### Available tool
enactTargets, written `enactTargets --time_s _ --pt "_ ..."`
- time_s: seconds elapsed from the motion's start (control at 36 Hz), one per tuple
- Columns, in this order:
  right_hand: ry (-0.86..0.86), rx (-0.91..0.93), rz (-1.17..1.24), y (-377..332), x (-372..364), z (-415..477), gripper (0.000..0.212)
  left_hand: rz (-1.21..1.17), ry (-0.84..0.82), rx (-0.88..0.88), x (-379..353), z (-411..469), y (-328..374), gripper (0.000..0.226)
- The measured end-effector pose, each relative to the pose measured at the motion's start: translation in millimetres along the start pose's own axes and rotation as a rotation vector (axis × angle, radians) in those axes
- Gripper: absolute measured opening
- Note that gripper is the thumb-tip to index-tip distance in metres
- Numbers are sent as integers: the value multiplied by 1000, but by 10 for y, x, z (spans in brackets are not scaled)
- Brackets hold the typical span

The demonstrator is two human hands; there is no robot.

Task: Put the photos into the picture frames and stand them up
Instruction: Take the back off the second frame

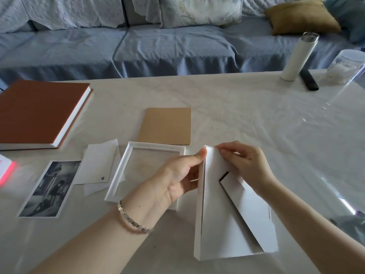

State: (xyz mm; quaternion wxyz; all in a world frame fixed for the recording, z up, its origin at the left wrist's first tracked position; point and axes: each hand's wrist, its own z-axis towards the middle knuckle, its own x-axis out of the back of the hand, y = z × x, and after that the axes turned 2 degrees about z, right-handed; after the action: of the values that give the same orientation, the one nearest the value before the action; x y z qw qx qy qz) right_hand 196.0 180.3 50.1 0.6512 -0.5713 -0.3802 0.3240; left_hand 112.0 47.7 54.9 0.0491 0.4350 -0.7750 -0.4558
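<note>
Clamped in my left hand [178, 177] is the long edge of a white picture frame [223, 224], back side up, thumb near its top corner. My right hand [243, 163] pinches that top edge. Beyond lie an empty frame [118, 175], a black-and-white photo [49, 188] and a cardboard backing [166, 125].

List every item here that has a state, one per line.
Held frame: back up, in both hands, stand folded flat.
Left hand: grip on its left edge.
Right hand: pinching its top corner.
Empty frame: lying flat, backing out.
Photo: loose, face up.
Album: closed.
</note>
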Motion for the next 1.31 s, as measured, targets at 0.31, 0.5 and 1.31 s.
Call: enactTargets --time_s 0.31,0.5,1.31 --pt "-77 -123 114 71 35 27 27 -126 2 30 -83 -34 -22 60" --pt "-32 -34 -384 -90 -64 -22 15 -159 98 1 -65 -58 47 44" --pt "-373 -191 -491 -582 35 -100 43 -33 102 -246 -80 -315 290 17"
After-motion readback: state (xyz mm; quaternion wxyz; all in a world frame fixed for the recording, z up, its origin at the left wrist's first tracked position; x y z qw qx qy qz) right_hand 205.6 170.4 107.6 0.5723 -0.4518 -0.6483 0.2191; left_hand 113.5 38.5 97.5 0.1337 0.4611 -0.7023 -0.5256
